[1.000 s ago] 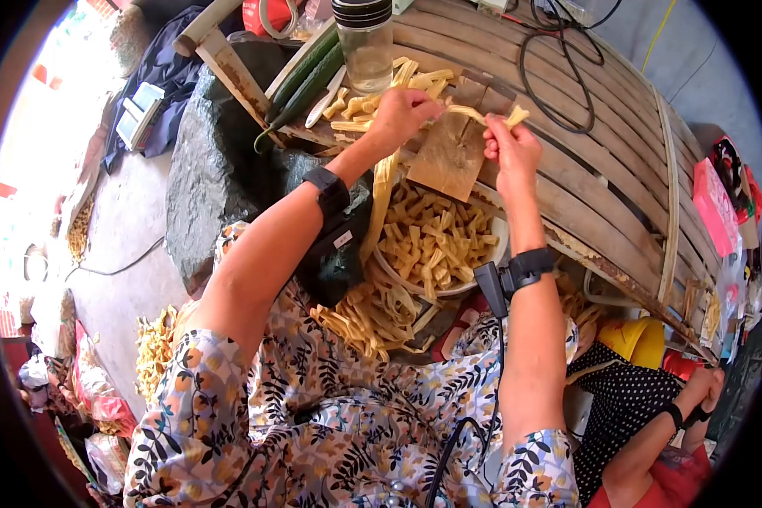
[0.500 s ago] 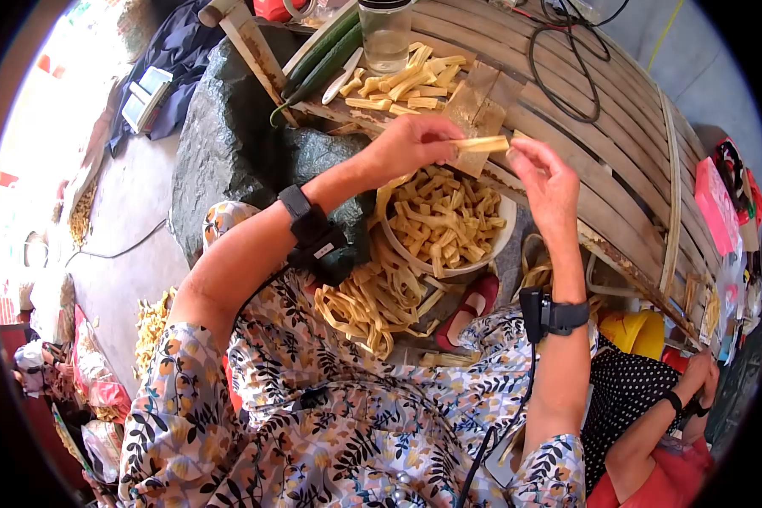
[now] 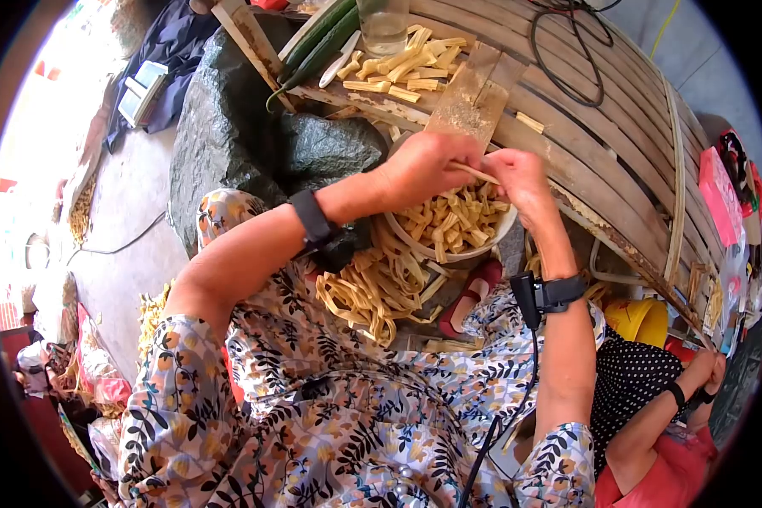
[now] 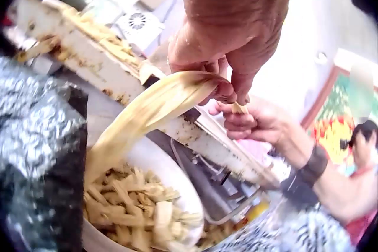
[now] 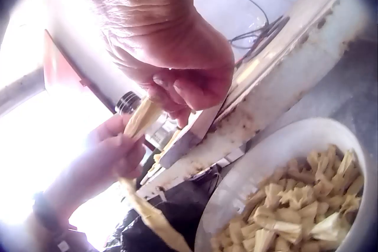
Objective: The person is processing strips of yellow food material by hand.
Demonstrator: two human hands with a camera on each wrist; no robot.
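In the head view, my left hand [image 3: 427, 169] and right hand [image 3: 521, 182] meet above a white tub [image 3: 510, 222]. Between them runs a pale yellow strip [image 3: 476, 173], pinched by the fingers of both. From the left fingers its long tail [image 4: 133, 116] hangs in a curve toward the tub in the left wrist view. At the short end [image 5: 142, 119], the right fingertips grip it in the right wrist view. Chopped pieces [image 3: 453, 224] of the same material fill the tub. Just beyond the hands lies a wooden board [image 3: 474, 106] with crumbs on it.
On the slatted table [image 3: 618, 169] are cut pieces [image 3: 411, 63], a single piece [image 3: 530, 123], cucumbers [image 3: 317, 46], a white-handled tool [image 3: 339, 61], a jar [image 3: 383, 25] and black cable [image 3: 559, 72]. Dark plastic sheeting [image 3: 220, 144] stands left. Long strips [image 3: 372, 292] lie below. Another person's arm [image 3: 652, 423] shows at right.
Both hands have come nearer to me, off the board and over the tub, and closer together. A short piece that was at the right hand now lies on the slats beside the board.
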